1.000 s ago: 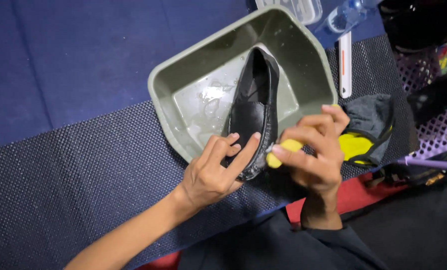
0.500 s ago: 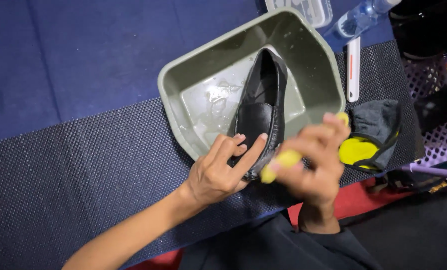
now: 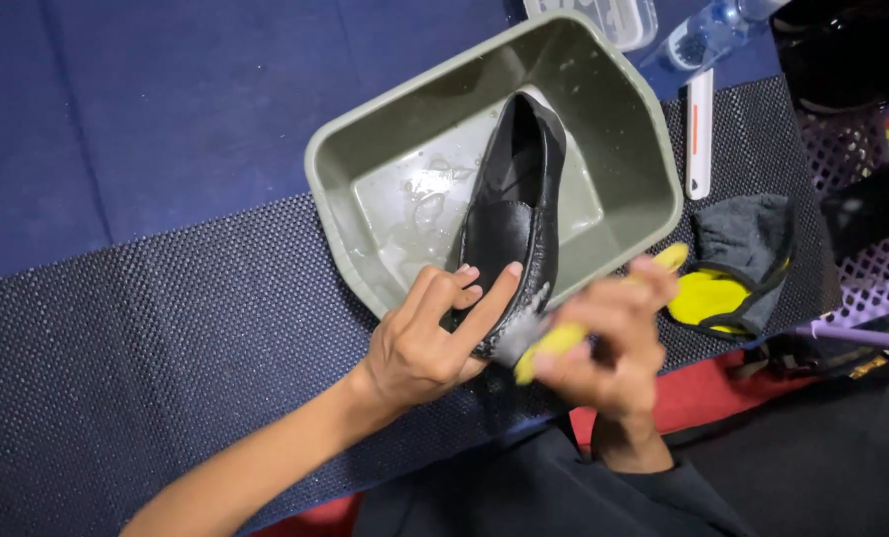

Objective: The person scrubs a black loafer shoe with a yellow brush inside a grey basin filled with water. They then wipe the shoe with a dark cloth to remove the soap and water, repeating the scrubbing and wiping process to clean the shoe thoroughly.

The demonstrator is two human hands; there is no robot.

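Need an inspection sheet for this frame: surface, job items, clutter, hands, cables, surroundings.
Surface: dark dotted mat over a blue cloth.
Job's things: black shoe, wet, leaning toe-down over the near rim of a grey-green basin that holds shallow water; yellow-handled brush, bristles at the shoe's toe.
Clutter: grey and yellow cloth, white stick-shaped tool, clear bottle, clear lidded box.
Grippers: left hand steadies the shoe's toe; right hand grips the brush, blurred.
Cables: nothing seen.
Surroundings: purple basket at right, red mat at the near edge.
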